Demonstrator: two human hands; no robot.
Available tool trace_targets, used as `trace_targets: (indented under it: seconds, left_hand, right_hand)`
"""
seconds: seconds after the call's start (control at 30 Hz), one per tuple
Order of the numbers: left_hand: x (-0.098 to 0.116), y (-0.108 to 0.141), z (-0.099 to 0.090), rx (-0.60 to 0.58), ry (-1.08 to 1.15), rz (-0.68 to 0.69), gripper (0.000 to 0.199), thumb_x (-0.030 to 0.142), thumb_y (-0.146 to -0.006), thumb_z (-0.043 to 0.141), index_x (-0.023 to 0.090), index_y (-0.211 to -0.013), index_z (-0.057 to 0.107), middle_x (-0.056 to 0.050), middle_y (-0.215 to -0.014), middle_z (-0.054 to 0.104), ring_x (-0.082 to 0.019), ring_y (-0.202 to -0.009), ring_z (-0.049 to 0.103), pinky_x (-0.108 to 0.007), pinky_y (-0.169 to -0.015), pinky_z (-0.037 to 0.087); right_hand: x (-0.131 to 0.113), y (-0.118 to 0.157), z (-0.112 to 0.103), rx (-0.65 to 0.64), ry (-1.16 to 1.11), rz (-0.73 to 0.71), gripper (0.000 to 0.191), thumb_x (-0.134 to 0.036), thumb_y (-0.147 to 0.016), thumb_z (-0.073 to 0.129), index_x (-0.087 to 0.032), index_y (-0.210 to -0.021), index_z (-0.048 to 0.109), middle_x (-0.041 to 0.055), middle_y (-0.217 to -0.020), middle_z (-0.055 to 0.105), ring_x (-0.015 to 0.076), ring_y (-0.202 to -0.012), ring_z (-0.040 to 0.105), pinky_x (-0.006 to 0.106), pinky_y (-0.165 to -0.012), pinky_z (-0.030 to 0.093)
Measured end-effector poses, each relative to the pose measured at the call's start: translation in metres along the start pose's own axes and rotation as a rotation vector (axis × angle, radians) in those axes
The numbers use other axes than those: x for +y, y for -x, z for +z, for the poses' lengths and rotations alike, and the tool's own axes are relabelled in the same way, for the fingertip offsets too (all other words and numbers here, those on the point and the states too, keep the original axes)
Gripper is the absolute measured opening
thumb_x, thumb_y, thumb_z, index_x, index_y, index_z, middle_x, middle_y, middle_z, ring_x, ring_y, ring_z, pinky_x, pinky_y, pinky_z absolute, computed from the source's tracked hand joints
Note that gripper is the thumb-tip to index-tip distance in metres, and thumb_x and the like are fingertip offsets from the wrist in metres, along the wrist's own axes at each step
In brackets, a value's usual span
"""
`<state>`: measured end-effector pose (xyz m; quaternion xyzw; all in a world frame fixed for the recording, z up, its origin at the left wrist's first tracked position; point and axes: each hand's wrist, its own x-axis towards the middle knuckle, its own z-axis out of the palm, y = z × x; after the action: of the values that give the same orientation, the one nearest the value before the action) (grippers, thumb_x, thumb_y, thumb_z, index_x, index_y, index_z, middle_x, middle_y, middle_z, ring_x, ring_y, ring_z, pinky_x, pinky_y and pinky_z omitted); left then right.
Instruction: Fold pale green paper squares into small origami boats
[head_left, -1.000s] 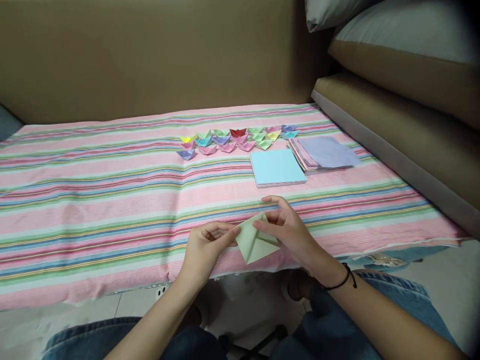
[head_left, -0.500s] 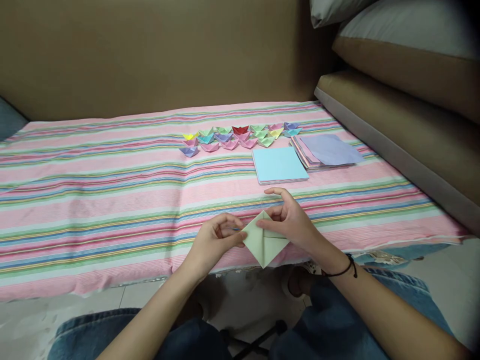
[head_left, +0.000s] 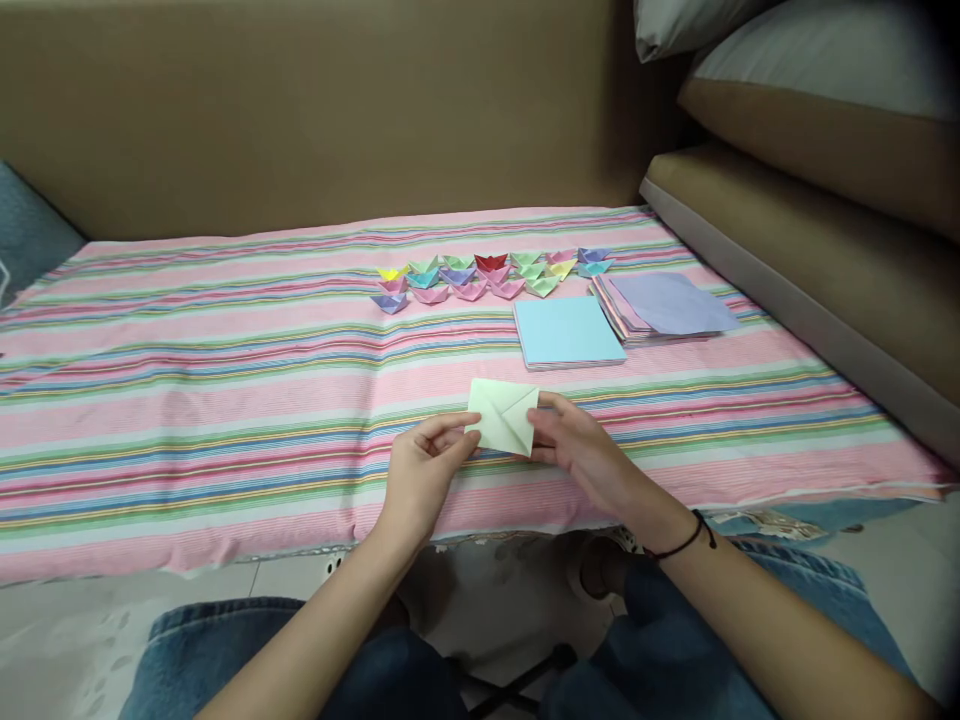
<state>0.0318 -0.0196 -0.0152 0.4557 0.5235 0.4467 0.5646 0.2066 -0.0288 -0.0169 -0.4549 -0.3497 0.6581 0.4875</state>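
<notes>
Close to the near edge of the striped cloth, our left hand and right hand hold one pale green folded paper between them, and we take it as the middle of our clock. At nine o'clock our left hand is partly curled, its thumb and a fingertip gripping that edge; at three o'clock our right fingers bend round the opposite edge, though we cannot make out every fingertip behind it. Half a second ago we had the paper as a diamond with a corner pointing to six o'clock and our right thumb lying across its face; now it is turned to a wider, nearly level shape, shifted toward eleven o'clock, and that thumb has left the middle of the face. A dark bracelet circles our right wrist, at about four o'clock. Farther out, a stack of light blue paper lies at one o'clock, and just beyond it, toward two, a looser stack topped with lavender. Around twelve, small coloured paper boats stand in rows, arranged as before. Brown cushions are piled past the stacks at two o'clock.
</notes>
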Motion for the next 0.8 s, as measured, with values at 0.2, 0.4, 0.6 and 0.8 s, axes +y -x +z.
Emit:
trace_targets:
  seconds: [0.2,0.4,0.6,0.8]
  left_hand:
    - [0.006,0.001,0.010,0.022,-0.045,0.084,0.022,0.025,-0.065,0.071,0.017,-0.085,0.072,0.001,-0.060,0.064,-0.010,-0.056,0.055,-0.022,-0.056,0.044]
    - [0.013,-0.001,0.013,-0.022,-0.045,0.105,0.021,0.024,-0.066,0.070,0.017,-0.086,0.071,0.001,-0.058,0.063,-0.011,-0.057,0.056,-0.023,-0.058,0.045]
    - [0.016,-0.003,0.012,-0.022,-0.088,0.122,0.021,0.023,-0.067,0.070,0.018,-0.086,0.071,0.001,-0.059,0.062,-0.010,-0.057,0.055,-0.021,-0.056,0.045]
    - [0.017,-0.002,0.011,-0.038,-0.109,0.140,0.020,0.023,-0.068,0.069,0.017,-0.087,0.070,-0.001,-0.065,0.066,-0.013,-0.064,0.061,-0.024,-0.062,0.048]
  right_hand:
    - [0.008,0.001,0.008,0.073,0.041,-0.111,0.047,-0.028,-0.063,0.076,-0.022,-0.103,0.052,0.0022,-0.084,0.070,0.0195,-0.076,0.065,0.032,-0.067,0.052]
    - [0.002,-0.003,0.009,0.108,0.046,-0.167,0.052,-0.026,-0.060,0.077,-0.022,-0.104,0.048,0.0016,-0.079,0.071,0.0192,-0.070,0.065,0.033,-0.065,0.052]
    - [0.001,-0.005,0.009,0.113,0.046,-0.201,0.057,-0.022,-0.060,0.078,-0.022,-0.107,0.046,0.0013,-0.078,0.071,0.0179,-0.068,0.065,0.030,-0.062,0.050]
    - [0.001,-0.005,0.009,0.100,0.037,-0.205,0.055,-0.025,-0.061,0.077,-0.022,-0.106,0.046,0.0019,-0.081,0.071,0.0187,-0.071,0.065,0.031,-0.065,0.051]
